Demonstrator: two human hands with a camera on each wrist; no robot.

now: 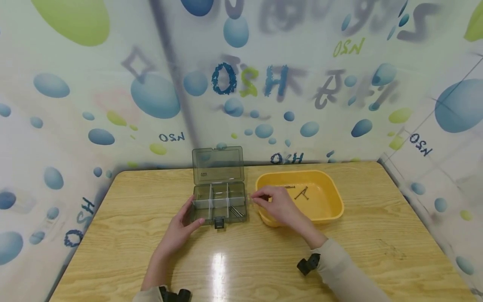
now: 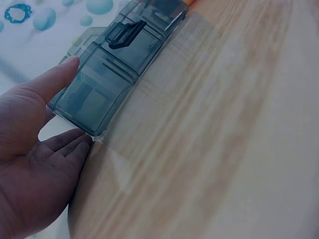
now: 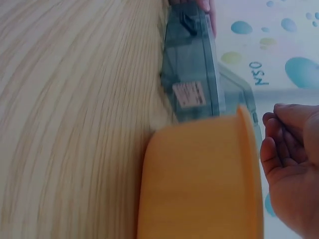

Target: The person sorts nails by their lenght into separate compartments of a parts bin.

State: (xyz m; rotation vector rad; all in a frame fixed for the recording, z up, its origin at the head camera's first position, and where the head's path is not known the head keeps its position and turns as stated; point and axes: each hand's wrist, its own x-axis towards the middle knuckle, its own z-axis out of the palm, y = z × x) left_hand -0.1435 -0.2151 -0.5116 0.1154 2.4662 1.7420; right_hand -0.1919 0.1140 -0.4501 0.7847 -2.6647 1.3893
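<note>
Your left hand [image 1: 177, 228] rests with straight fingers against the open compartment box [image 1: 219, 205]; your right hand [image 1: 277, 204], fingertips pinched together, hovers at the yellow tub [image 1: 332, 209], contents indiscernible.

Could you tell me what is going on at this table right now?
A person is working with a small compartment box, its lid open, and a yellow tub of screws. The left hand steadies the box's left side. The right hand, fingers curled, hovers between tub and box; whether it holds a screw is unclear. Some pieces lie in the box's front right compartment.
</note>
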